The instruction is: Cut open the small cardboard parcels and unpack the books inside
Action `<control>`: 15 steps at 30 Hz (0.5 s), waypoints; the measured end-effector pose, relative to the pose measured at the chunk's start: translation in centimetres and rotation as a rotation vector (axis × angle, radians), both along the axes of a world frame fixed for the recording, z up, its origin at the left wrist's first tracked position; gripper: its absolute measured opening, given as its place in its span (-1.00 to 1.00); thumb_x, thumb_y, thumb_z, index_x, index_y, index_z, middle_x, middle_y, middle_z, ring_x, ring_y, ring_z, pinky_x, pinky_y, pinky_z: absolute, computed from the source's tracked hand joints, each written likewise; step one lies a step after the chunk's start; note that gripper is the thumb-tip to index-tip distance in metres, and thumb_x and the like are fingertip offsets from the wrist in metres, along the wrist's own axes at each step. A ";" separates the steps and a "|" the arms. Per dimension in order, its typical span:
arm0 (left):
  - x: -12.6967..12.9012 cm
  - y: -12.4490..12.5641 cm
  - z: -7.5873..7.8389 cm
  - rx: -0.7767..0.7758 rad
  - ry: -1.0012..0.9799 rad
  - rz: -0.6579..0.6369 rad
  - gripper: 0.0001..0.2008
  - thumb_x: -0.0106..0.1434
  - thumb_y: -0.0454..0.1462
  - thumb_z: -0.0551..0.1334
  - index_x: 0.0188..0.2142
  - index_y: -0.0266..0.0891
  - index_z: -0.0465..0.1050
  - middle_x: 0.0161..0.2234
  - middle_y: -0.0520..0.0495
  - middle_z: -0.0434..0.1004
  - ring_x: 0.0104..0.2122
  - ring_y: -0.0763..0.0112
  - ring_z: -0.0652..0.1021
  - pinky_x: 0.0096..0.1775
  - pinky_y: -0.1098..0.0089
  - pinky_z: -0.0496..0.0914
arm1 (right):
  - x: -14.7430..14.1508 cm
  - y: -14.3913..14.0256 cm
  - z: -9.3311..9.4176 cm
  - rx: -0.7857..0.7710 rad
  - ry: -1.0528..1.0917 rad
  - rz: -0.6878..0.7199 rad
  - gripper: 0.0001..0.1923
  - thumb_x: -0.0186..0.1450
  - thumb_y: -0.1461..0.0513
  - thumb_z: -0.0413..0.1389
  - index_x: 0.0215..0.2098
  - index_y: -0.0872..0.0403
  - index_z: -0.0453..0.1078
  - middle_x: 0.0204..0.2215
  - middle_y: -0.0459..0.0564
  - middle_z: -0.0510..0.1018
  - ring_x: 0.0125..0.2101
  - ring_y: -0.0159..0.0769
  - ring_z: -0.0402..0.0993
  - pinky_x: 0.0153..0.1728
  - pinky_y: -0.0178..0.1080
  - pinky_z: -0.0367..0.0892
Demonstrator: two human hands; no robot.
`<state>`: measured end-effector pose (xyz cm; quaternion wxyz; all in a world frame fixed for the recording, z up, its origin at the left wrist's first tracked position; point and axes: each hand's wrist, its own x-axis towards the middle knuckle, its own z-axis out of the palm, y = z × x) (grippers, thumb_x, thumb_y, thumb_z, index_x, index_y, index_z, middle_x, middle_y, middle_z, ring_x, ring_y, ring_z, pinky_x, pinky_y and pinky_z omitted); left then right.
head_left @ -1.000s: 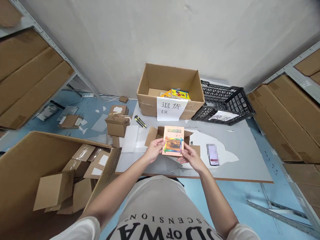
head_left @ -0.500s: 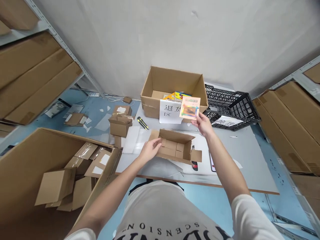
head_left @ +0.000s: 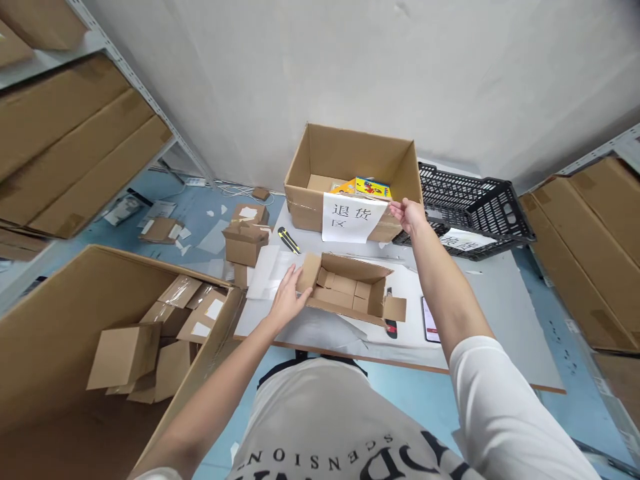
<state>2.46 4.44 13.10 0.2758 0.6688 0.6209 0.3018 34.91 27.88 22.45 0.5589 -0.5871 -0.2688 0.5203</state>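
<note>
At the left end of a small open cardboard box (head_left: 345,313), my left hand (head_left: 289,297) rests against the raised flap, fingers stretched and apart. The small box has nothing inside. My right hand (head_left: 411,217) is at the front right rim of a larger cardboard box (head_left: 305,207), its fingers pinched together. A thin pale edge at those fingertips looks like the card (head_left: 374,197), tilted almost edge-on. Inside the larger box lie a yellow and blue packet (head_left: 373,187) and an orange item. A white sheet with handwritten characters (head_left: 350,223) hangs on its front.
A black plastic crate (head_left: 480,207) stands right of the larger box. On the table lie a yellow-black cutter (head_left: 289,241), a red-black cutter (head_left: 391,327) and a phone (head_left: 429,320). A big carton (head_left: 90,293) with several small boxes is at left; shelves flank both sides.
My right hand has carried the card down toward the larger box's rim, turning its printed face out of sight. My left hand has moved left, from inside the small box to its flap.
</note>
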 end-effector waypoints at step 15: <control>-2.4 -2.2 -10.7 -0.379 -0.491 0.111 -0.52 0.01 -0.32 0.08 -0.02 -0.31 0.30 0.02 -0.23 0.40 0.07 0.20 0.39 0.09 0.17 0.24 | 4.0 -31.8 -16.6 -0.074 -0.443 -0.045 -0.54 0.05 0.16 0.10 -0.07 0.08 0.28 -0.25 0.05 0.50 -0.45 -0.28 0.50 -0.37 -0.08 0.47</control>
